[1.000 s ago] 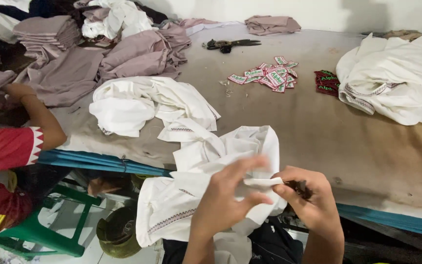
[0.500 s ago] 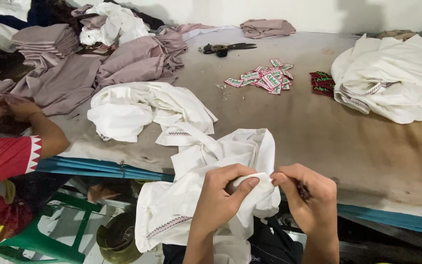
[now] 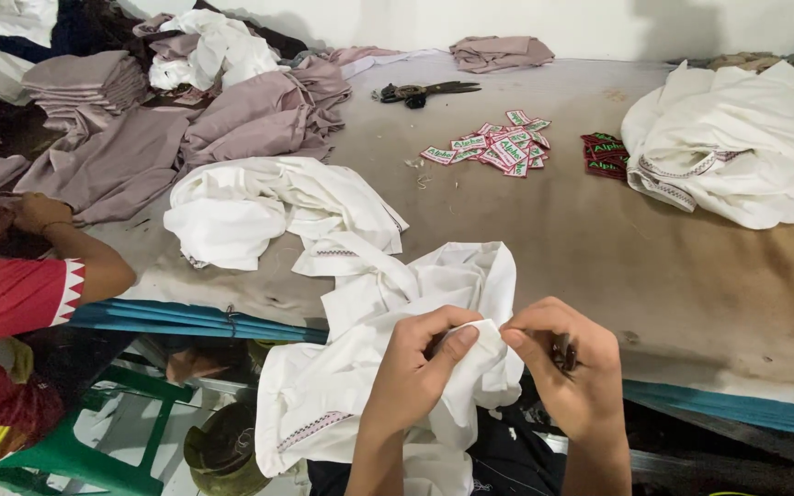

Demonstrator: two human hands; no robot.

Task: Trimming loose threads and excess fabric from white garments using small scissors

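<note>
The left hand (image 3: 415,367) is closed, pinching a fold of the white garment (image 3: 388,367) between thumb and fingers. The right hand (image 3: 567,367) is curled shut just beside it, touching the same fold, with a small dark tool (image 3: 562,354) in its grip; what kind of tool cannot be told. The garment hangs over the near edge of the desk (image 3: 673,266). Farther back lie another white heap (image 3: 268,207), a scatter of small labels (image 3: 498,149), dark scissors (image 3: 425,90) and mauve cloth (image 3: 232,119). At the left, another person's arm (image 3: 66,248) reaches over folded cloth.
</note>
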